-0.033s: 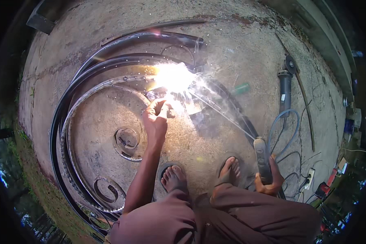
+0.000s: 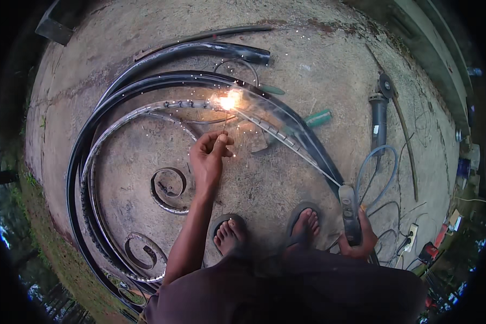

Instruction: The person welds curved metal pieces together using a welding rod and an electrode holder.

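My left hand (image 2: pixel 208 154) pinches a thin metal rod (image 2: pixel 225 124) upright, its upper end at a bright welding spark (image 2: pixel 230 101). The spark sits on a notched, curved metal bar (image 2: pixel 162 105), with small sparks scattered around. In my right hand (image 2: pixel 363 240) is a welding electrode holder (image 2: pixel 350 213), fingers wrapped round its grip. From its jaw a long, thin electrode (image 2: pixel 324 171) slants up and left to the spark. Glare hides the exact contact point. A dark curved tube (image 2: pixel 302 132) arches just beyond the bar.
Scroll-shaped metal strips (image 2: pixel 170 208) lie inside the curve. An angle grinder (image 2: pixel 379 116) rests at right beside a blue cable loop (image 2: pixel 383 148). A green-handled tool (image 2: pixel 318 118) lies beyond the tube. A power strip (image 2: pixel 410 237) is at lower right. My sandalled feet (image 2: pixel 305 224) stand near the work.
The large white glare has shrunk to a small orange spark, and the surroundings look darker and clearer. My right hand and the holder have shifted slightly; my left hand stays about the same.
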Tool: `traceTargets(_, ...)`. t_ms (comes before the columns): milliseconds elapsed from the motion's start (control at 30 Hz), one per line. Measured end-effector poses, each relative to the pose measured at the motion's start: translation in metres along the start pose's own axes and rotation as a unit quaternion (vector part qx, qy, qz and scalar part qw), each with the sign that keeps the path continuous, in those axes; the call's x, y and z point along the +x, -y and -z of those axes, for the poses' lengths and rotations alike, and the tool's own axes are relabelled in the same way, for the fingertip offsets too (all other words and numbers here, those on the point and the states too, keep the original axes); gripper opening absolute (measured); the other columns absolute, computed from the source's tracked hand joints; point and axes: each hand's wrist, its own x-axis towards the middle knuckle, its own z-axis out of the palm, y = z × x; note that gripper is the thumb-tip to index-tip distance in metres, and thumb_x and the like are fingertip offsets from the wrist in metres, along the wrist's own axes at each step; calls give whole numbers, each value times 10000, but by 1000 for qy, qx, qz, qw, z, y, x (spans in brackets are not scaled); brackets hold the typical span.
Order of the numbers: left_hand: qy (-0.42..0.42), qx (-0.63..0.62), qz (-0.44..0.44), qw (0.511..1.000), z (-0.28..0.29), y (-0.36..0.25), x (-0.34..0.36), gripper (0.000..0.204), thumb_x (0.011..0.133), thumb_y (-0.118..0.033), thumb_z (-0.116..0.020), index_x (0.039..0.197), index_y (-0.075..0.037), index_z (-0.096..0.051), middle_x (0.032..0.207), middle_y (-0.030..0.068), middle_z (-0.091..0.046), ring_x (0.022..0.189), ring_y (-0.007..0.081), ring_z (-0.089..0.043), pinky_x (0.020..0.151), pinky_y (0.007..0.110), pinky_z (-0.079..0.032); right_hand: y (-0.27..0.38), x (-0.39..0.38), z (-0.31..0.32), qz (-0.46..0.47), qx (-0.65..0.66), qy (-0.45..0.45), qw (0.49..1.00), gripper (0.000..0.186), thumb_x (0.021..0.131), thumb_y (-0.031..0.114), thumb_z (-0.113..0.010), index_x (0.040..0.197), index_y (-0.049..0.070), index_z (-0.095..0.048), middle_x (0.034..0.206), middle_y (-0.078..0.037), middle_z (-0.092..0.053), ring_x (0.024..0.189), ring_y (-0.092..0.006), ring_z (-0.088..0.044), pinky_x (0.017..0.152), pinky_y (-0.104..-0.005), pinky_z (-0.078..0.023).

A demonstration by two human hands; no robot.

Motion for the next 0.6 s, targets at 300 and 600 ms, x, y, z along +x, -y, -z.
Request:
traceTargets(300, 1, 11, 9, 1000, 1, -1, 0, 266, 957, -176, -625, 1070, 62, -657, 882, 113, -720, 663, 122, -626, 642, 249, -494, 3, 2, 0, 2, 5, 12, 1000, 705, 637, 32, -713, 1319, -54, -556, 1143, -257, -668, 1031, -308, -692, 901, -367, -523)
traceTargets(600, 6, 20, 32, 999, -1, -7, 1, 228, 950, -158, -629, 1049, 44, -664, 886, 95, -708, 695, 116, -596, 667, 248, -480, 9, 4, 1, -22, 40, 20, 999, 694, 633, -17, -699, 1313, -57, -561, 1167, -275, -655, 1077, -350, -677, 940, -379, -508)
